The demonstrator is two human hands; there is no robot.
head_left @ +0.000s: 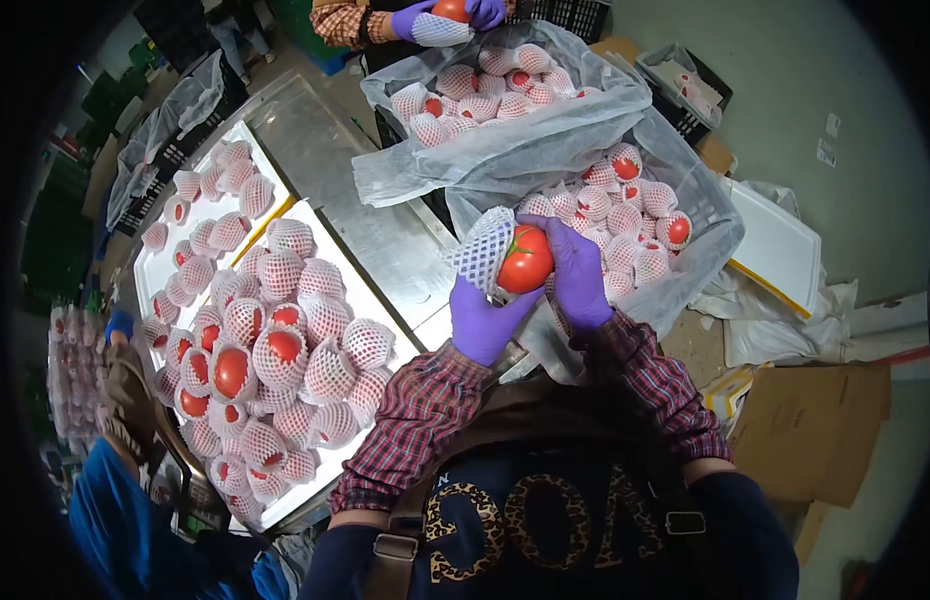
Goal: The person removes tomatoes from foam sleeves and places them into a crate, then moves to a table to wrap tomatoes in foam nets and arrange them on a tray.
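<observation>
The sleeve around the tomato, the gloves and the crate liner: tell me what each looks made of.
Sleeve: soft white foam netting, judging by its open stretchy mesh beside the tomato. Gloves on the left hand and right hand: thin purple rubber, probably nitrile, smooth, matte and skin-tight. Crate liner: thin translucent plastic film, crinkled and faintly glossy.

Bright, even overhead light fills the scene; glare streaks the steel table. Fisheye distortion bends the edges into a dark vignette, softly blurred.
</observation>
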